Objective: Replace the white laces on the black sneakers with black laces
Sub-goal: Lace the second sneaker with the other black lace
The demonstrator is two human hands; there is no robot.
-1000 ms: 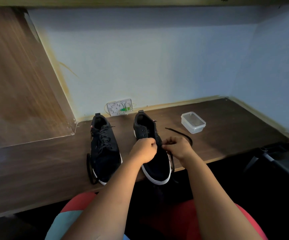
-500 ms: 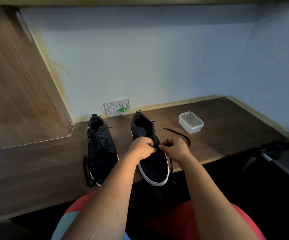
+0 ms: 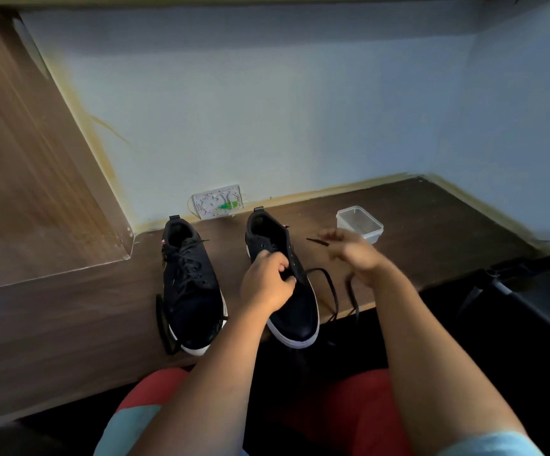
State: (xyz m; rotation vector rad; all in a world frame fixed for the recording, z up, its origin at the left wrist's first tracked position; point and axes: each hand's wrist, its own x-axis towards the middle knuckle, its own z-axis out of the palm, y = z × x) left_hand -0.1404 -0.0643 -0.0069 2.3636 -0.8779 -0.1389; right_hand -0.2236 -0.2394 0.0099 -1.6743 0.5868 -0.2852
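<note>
Sneakers sit side by side on a dark wooden desk (image 3: 431, 225), toes toward the person and heels toward the pale wall. The left sneaker (image 3: 189, 284) is laced up in black, with loose black lace spilling round its toe on the outer side. The right sneaker (image 3: 287, 284) has its toe reaching over the near desk edge, its white sole rim showing. The left hand (image 3: 267, 284) rests on the middle of the right sneaker, fingers curled over the eyelet area and pinching there; exactly what lies between the fingertips is too dark to tell. The right hand (image 3: 352, 255) is lifted to the right of that shoe and is blurred; its fingers look bent round a black lace (image 3: 329, 287), but how firmly it holds I cannot tell. That lace runs from the eyelets beside the left hand, loops over the desk to the right of the shoe and hangs past the near edge, while a short tip of it shows just left of the right hand. Behind the right hand stands a small clear plastic container (image 3: 361, 225), near the shoe but apart from it. A white plate with a green part (image 3: 217, 202) leans at the wall behind the sneakers. Red and light blue clothing covers the person's lap below.
</note>
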